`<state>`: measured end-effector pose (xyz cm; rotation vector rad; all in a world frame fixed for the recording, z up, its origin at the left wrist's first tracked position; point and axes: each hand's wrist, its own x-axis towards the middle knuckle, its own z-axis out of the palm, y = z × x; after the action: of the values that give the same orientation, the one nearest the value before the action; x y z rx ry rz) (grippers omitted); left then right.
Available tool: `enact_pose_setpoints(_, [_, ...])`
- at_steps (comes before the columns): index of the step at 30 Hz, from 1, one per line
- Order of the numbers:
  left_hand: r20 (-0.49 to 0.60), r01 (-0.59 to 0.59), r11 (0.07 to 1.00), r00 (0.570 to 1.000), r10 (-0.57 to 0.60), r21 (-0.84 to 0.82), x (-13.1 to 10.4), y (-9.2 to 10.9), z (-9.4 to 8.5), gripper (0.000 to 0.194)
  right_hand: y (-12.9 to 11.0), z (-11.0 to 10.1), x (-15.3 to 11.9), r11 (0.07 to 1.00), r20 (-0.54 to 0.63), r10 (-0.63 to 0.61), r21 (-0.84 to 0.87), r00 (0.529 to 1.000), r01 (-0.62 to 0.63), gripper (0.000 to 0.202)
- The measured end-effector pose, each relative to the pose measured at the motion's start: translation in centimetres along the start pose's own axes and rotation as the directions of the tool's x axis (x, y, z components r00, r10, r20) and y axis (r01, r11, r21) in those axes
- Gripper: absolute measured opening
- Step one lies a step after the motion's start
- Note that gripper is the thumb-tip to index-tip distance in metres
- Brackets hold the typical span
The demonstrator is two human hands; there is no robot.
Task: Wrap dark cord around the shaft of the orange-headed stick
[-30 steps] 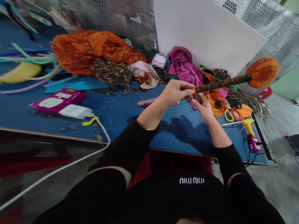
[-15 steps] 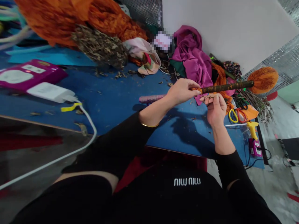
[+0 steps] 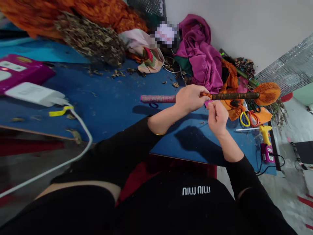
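Note:
My left hand [image 3: 190, 99] is closed around a long stick [image 3: 234, 96] wrapped in dark and orange material. An orange cloth bulb [image 3: 266, 93] forms its right end, and a pinkish sparkly shaft [image 3: 158, 99] shows on the left side of the hand. Just below the wrapped part, near the left fingertips, my right hand [image 3: 218, 117] has its fingers pressed together. Whatever they pinch is too small to make out. Both hands are over the blue table [image 3: 117, 101].
Magenta cloth [image 3: 204, 58], orange cloth [image 3: 107, 14] and dried plant matter [image 3: 90, 40] lie along the back. A purple power box [image 3: 26, 73] with a white plug sits at left. Scissors [image 3: 249, 119] and a yellow glue gun [image 3: 265, 133] lie at right.
The stick has turned closer to level, its orange end lower and further left. My right hand has moved slightly left, and its fingers have closed in. The view has shifted a little.

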<state>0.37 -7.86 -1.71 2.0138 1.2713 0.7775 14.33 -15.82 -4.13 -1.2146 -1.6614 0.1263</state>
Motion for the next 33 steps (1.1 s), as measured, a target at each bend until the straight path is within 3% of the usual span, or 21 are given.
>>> enact_pose_setpoints(3, [-0.006, -0.028, 0.998, 1.0, 0.028, 0.056, 0.0, -0.2, 0.2, 0.028, -0.2, -1.2, 1.1, 0.964, -0.076, 0.158, 0.229, 0.984, -0.137, 0.046])
enact_pose_setpoints(5, [-0.007, -0.037, 0.997, 0.999, 0.037, 0.061, -0.1, -0.4, 0.3, 0.028, -0.2, -2.1, 1.9, 0.929, -0.122, 0.216, 0.33, 0.969, -0.166, 0.045])
enact_pose_setpoints(9, [-0.023, -0.048, 0.997, 0.999, 0.049, 0.053, -0.4, -0.5, 0.6, 0.027, 0.1, -3.1, 2.6, 0.925, -0.12, 0.244, 0.326, 0.962, -0.194, 0.042])
enact_pose_setpoints(15, [0.017, -0.052, 0.994, 0.999, 0.051, 0.096, -1.0, 0.0, 0.7, 0.021, 0.8, -2.5, 2.6, 0.876, -0.046, 0.327, 0.391, 0.944, -0.284, 0.046])
enact_pose_setpoints(20, [0.078, -0.064, 0.986, 0.996, 0.052, 0.157, -1.2, 0.3, 0.5, 0.027, 0.7, -2.2, 2.4, 0.857, 0.003, 0.275, 0.452, 0.961, -0.247, 0.046])
enact_pose_setpoints(27, [0.105, -0.049, 0.993, 0.994, 0.038, 0.111, -1.0, 0.3, 0.2, 0.029, 0.2, -2.5, 2.4, 0.851, 0.031, 0.198, 0.491, 0.98, -0.187, 0.047])
enact_pose_setpoints(33, [0.122, -0.055, 0.991, 0.992, 0.04, 0.122, -1.1, 0.2, 0.5, 0.027, 0.4, -2.2, 2.3, 0.86, 0.011, 0.223, 0.468, 0.975, -0.202, 0.047])
